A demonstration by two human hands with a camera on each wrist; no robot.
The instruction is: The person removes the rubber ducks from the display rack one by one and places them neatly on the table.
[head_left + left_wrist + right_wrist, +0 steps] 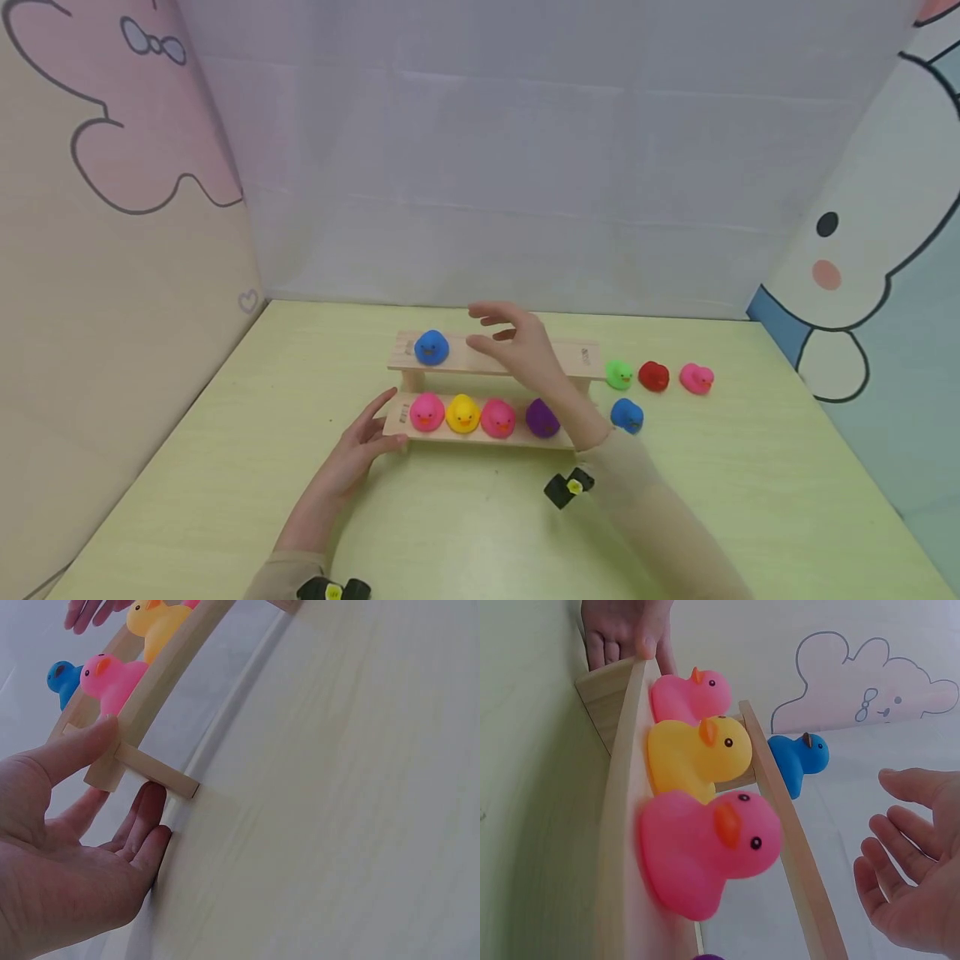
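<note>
A two-tier wooden rack (480,442) stands on the table. My left hand (358,450) holds the left end of its lower shelf, the thumb on the shelf end in the left wrist view. Along that shelf sit a pink duck (427,412), a yellow duck (462,414), a second pink duck (498,418) and a purple duck (542,418). A blue duck (431,347) sits at the upper shelf's left end. Over the upper shelf (457,360), right of the blue duck, my right hand (521,346) hovers with loosely bent fingers and holds nothing.
On the table right of the rack lie a green duck (619,375), a red duck (654,377), a pink duck (697,379) and, nearer, another blue duck (627,416). A pale wall (525,183) rises behind the table, with printed panels at both sides.
</note>
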